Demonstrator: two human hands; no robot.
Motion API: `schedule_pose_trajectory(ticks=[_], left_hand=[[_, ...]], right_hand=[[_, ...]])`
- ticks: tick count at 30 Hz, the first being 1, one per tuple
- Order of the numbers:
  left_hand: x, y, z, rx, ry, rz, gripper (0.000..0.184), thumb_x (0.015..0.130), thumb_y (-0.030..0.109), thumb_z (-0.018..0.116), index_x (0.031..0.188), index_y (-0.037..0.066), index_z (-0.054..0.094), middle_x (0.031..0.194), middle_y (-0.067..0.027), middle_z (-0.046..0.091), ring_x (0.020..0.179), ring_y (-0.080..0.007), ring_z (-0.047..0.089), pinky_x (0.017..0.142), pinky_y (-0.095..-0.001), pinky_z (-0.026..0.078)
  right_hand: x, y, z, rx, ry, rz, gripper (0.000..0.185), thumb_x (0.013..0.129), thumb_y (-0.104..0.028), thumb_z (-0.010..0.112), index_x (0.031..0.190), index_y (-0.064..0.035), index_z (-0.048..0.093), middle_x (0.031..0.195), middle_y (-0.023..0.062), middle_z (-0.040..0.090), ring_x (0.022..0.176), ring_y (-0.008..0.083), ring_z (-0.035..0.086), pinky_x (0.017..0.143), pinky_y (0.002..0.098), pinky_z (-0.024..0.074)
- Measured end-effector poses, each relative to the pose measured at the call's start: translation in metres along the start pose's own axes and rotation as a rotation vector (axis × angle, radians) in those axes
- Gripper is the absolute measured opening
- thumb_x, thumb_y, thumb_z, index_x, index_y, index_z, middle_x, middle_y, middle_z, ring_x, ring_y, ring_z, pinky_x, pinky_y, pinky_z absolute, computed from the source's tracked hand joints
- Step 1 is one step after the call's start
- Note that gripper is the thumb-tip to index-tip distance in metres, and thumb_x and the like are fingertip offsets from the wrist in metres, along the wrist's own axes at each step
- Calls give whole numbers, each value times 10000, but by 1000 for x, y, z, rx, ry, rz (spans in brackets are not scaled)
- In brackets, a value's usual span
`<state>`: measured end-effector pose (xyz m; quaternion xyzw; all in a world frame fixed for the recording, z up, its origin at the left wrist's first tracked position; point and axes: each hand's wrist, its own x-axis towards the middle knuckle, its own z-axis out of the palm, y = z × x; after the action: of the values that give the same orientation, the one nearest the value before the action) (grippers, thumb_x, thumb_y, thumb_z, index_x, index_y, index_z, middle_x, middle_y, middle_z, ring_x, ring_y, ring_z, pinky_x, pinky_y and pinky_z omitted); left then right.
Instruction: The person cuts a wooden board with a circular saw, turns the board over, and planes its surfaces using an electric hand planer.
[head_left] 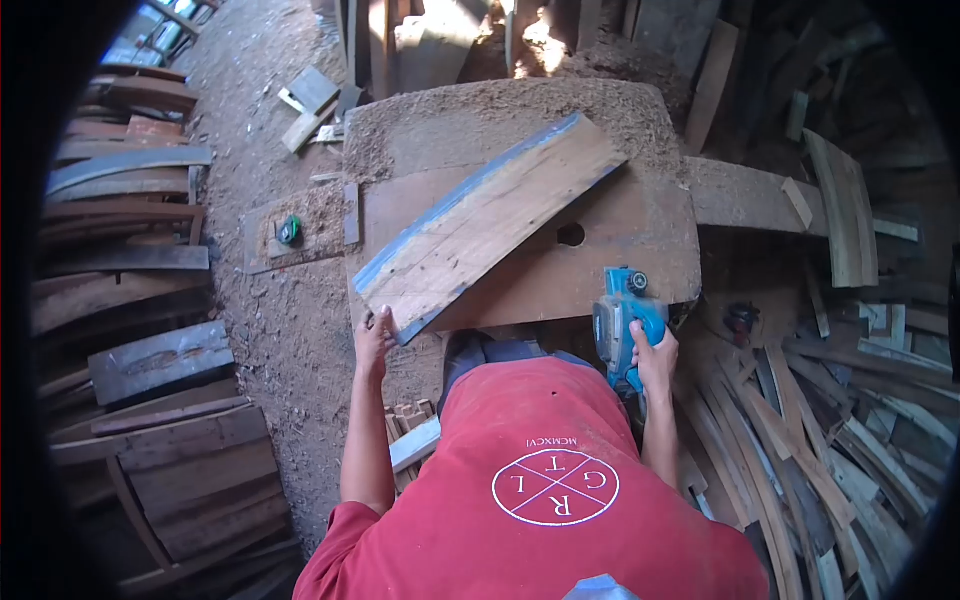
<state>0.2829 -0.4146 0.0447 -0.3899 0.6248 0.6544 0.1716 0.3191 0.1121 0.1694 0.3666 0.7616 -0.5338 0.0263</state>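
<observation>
A long wooden plank [490, 220] with blue-painted edges lies slantwise across the worktable [640, 220], its near end reaching past the table's front edge. My left hand [375, 338] grips that near end, thumb on top and the other fingers partly hidden. In my right hand [653, 358] is a blue electric planer [618, 325], held by its handle at the table's front right corner, apart from the plank. Its underside is hidden from view. A dark round hole [571, 235] shows in the tabletop to the right of the plank.
Sawdust [600, 100] covers the table's far end. A green tape measure [289, 230] rests on a board at the left. Stacked curved boards [140, 180] line the left side; long offcuts [770, 450] pile up at the right. Another board [840, 210] leans at the far right.
</observation>
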Motion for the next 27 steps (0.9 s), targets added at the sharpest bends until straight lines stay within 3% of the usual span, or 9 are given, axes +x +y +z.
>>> schedule_pose_trajectory(ticks=[2, 3, 4, 6, 7, 11, 12, 15, 27], left_hand=[[26, -8, -9, 331, 140, 217, 608, 1023, 372, 740, 1524, 73, 569, 1138, -72, 747, 937, -153, 739, 732, -276, 566], [11, 5, 9, 281, 252, 414, 667, 1003, 381, 754, 1541, 41, 554, 1258, -174, 725, 1100, -290, 721, 938, -395, 571], [16, 15, 15, 288, 242, 415, 667, 1003, 381, 754, 1541, 41, 554, 1258, -174, 725, 1100, -290, 721, 938, -395, 571], [34, 38, 24, 963, 476, 680, 651, 993, 373, 743, 1527, 41, 574, 1389, -260, 664, 1332, -381, 608, 1142, -466, 466], [23, 64, 49, 976, 378, 641, 703, 981, 427, 726, 1563, 79, 543, 1518, -297, 551, 1490, -427, 451, 1248, -518, 333], [54, 89, 118, 1425, 12, 817, 1173, 797, 741, 778, 1703, 164, 305, 1699, -331, 284, 1601, -514, 208, 1298, -644, 159], [52, 95, 129, 1426, 3, 818, 1173, 797, 741, 778, 1703, 164, 305, 1699, -331, 284, 1601, -514, 208, 1298, -644, 159], [56, 103, 140, 1597, -30, 747, 1516, 613, 854, 831, 1752, 191, 80, 1715, -393, 135, 1597, -595, 106, 1278, -714, 98], [86, 111, 150, 1620, -89, 1050, 1445, 615, 687, 923, 1702, 65, 202, 1529, -432, 372, 1468, -586, 339, 1281, -629, 244]], right_hand=[[-3, 0, 4, -29, 17, -7, 286, 960, -287, 819, 1032, -27, 726, 685, 13, 635, 520, 85, 574, 486, 274, 457], [-5, -2, 5, -25, 31, -1, 286, 960, -287, 819, 1032, -27, 726, 685, 13, 635, 520, 85, 574, 486, 274, 457], [-7, -4, 6, -16, 44, 3, 290, 959, -288, 820, 1039, -26, 726, 687, 13, 636, 522, 85, 574, 486, 274, 457], [-14, -10, 11, -8, 59, 16, 294, 959, -289, 820, 1045, -24, 727, 690, 12, 637, 523, 84, 574, 486, 274, 457], [-17, -15, 14, 8, 78, 30, 297, 959, -290, 821, 1053, -24, 728, 693, 12, 637, 522, 84, 572, 487, 274, 456], [-23, -16, 27, 63, 108, 47, 305, 959, -293, 822, 1072, -25, 730, 704, 9, 635, 519, 84, 565, 488, 275, 455], [-27, -17, 30, 61, 114, 51, 305, 959, -293, 822, 1072, -25, 730, 704, 9, 635, 519, 84, 565, 488, 275, 455], [-37, -23, 43, 99, 144, 48, 301, 975, -327, 817, 1039, -48, 725, 692, -8, 612, 528, 74, 542, 498, 264, 431], [-47, -14, 59, 141, 154, 155, 356, 973, -337, 818, 1108, -23, 721, 719, -1, 611, 548, 83, 556, 505, 274, 452]])
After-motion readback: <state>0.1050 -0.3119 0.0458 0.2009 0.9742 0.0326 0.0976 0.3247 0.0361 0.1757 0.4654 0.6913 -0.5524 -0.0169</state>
